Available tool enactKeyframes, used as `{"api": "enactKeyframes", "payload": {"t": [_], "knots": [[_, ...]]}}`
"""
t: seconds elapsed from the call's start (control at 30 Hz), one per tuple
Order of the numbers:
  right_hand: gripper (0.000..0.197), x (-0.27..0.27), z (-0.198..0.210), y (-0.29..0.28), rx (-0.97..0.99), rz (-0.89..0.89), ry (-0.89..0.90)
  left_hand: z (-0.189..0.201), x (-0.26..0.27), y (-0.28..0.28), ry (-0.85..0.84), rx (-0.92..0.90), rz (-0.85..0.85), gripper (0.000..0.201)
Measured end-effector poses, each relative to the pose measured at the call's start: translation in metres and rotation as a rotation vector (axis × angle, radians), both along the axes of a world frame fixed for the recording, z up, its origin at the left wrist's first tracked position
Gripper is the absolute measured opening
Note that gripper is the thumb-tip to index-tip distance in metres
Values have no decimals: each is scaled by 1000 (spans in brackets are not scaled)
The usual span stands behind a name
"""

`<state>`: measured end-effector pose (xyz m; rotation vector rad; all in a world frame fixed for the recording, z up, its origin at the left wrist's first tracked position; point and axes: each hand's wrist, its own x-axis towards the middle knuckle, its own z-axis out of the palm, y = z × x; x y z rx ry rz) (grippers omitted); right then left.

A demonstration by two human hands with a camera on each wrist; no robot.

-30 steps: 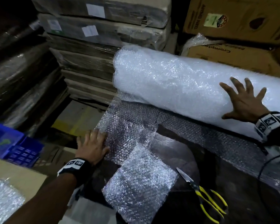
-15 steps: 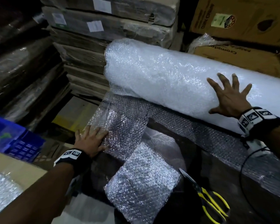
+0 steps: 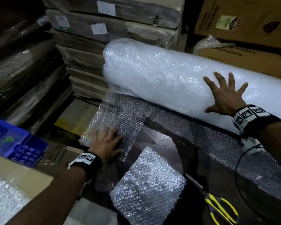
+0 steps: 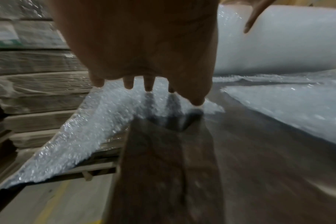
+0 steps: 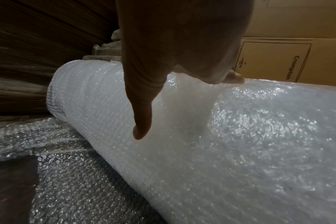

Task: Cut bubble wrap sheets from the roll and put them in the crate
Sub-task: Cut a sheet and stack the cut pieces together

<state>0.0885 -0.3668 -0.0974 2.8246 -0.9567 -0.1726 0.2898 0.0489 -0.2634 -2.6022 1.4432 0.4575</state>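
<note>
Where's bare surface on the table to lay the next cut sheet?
One dark bare patch lies between the unrolled flap under the left hand, the strip below the roll, and the cut sheet. Nearer, the scissors and a black cable crowd the right side. The right hand rests on the roll.

The bubble wrap roll (image 3: pixel 161 75) is glossy, bumpy clear plastic; stacked cartons (image 3: pixel 113 34) are matt cardboard under shiny film.
</note>
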Motion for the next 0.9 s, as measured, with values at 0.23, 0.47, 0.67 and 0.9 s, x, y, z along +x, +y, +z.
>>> {"api": "enactKeyframes", "payload": {"t": [0.23, 0.47, 0.67, 0.9], "knots": [[135, -4, 5, -2, 18, 3, 10, -4, -20, 2, 9, 84, 24, 72], [109, -5, 21, -6, 17, 10, -9, 9, -34, 2, -53, 92, -26, 68], [98, 1, 27, 4, -34, 12, -41, 13, -42, 0, -7, 102, -6, 69], [84, -2, 21, 18, -42, 57, -102, 19, -47, -4, 33, 120, 35, 70]]}}
